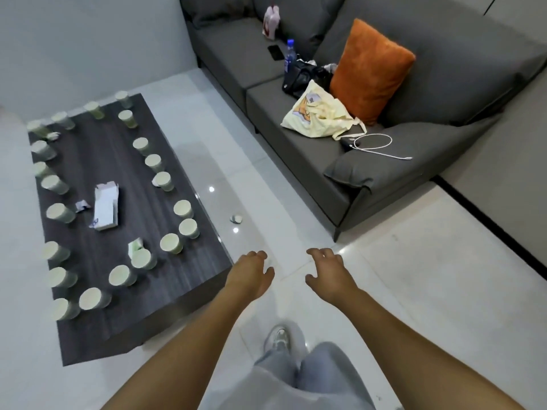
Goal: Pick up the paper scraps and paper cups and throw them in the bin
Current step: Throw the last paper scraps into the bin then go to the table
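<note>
Several pale green paper cups, such as one (171, 243) near the right edge, stand in a ring on the dark wooden coffee table (165, 294). Paper scraps lie inside the ring: a torn white box (106, 206), a small crumpled scrap (82, 205) and a green-white piece (135, 247). One crumpled scrap (236, 219) lies on the white floor between table and sofa. My left hand (251, 275) and my right hand (330, 272) reach out over the floor beside the table's near right corner, both with fingers apart and empty. No bin is in view.
A grey corner sofa (384, 179) fills the right side, carrying an orange cushion (370, 69), a yellow cloth bag (316, 116), a black bag, a water bottle (290, 54) and a white cable. My legs and a shoe (278, 338) show below on the tiles.
</note>
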